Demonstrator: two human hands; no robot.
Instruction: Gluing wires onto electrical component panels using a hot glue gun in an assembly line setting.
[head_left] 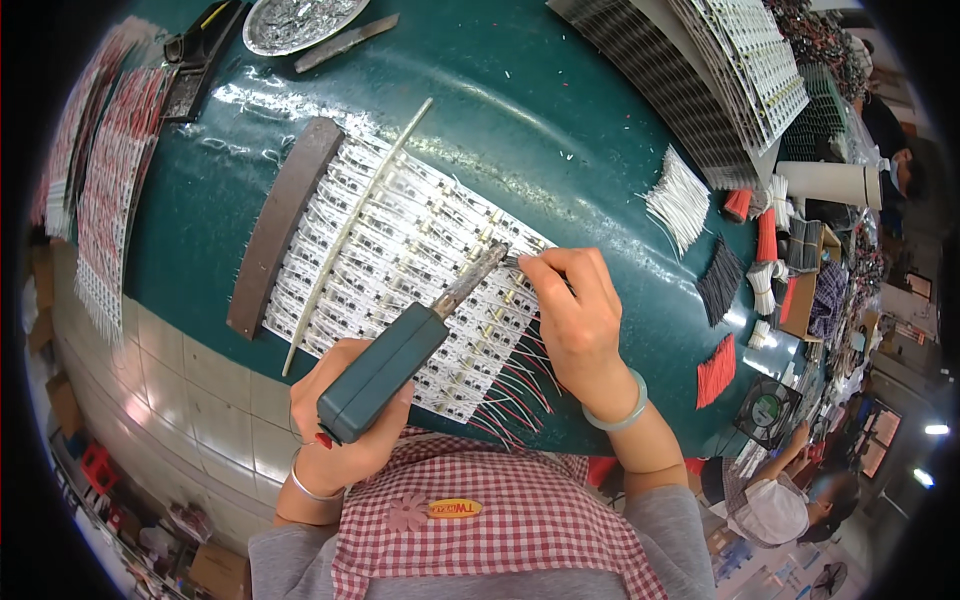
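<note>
My left hand [345,435] is wrapped round the dark green body of a soldering gun [385,368]. Its metal tip points up and right, over a sheet of white circuit boards [415,215] dotted with small black parts. Thumb and forefinger of my right hand [580,315] pinch a thin wire at the sheet's right side, close beside the tip; its colour is hard to make out. Red, black and white wires [515,390] trail off the sheet's lower right edge. Across the sheet lies a long pale rod [360,225], and a brown bar [285,225] lies along its left edge.
White wires [680,200], black wires [718,280] and red wires [716,372] lie in bundles on the green table at right. Stacked board panels [735,80] stand far right. A metal dish [300,22] sits far left; wired strips [115,170] hang leftward. A co-worker [780,510] sits lower right.
</note>
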